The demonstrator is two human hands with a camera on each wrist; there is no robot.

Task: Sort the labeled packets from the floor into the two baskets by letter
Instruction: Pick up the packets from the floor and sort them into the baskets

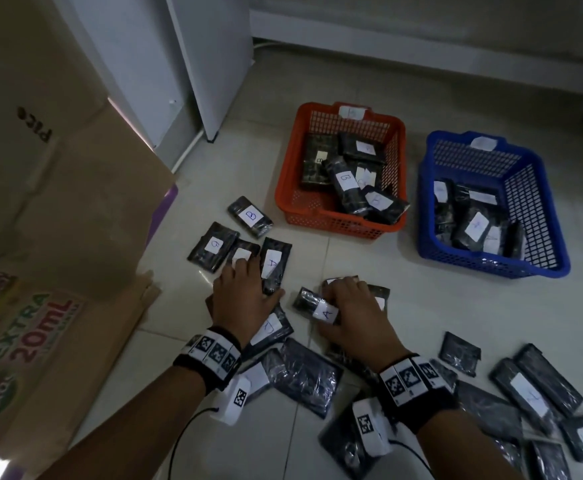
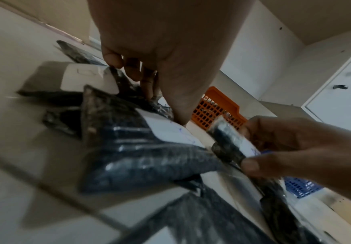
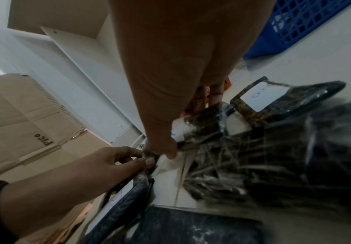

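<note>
Black packets with white letter labels lie scattered on the tiled floor. My right hand (image 1: 331, 299) grips one labelled A (image 1: 305, 301) just above the floor, thumb on one side and fingers on the other; the wrist views show the same packet (image 3: 203, 132) (image 2: 226, 137). My left hand (image 1: 262, 278) reaches over another A packet (image 1: 272, 265) and pinches its edge, as the right wrist view shows. The orange basket (image 1: 338, 230) holds B packets. To its right, the blue basket (image 1: 491, 265) holds A packets.
Two B packets (image 1: 250, 216) (image 1: 214, 245) lie left of the orange basket. Several more packets (image 1: 525, 386) spread out under my wrists and to the right. Cardboard boxes (image 1: 58, 202) stand at the left, and a white cabinet (image 1: 207, 64) stands behind them.
</note>
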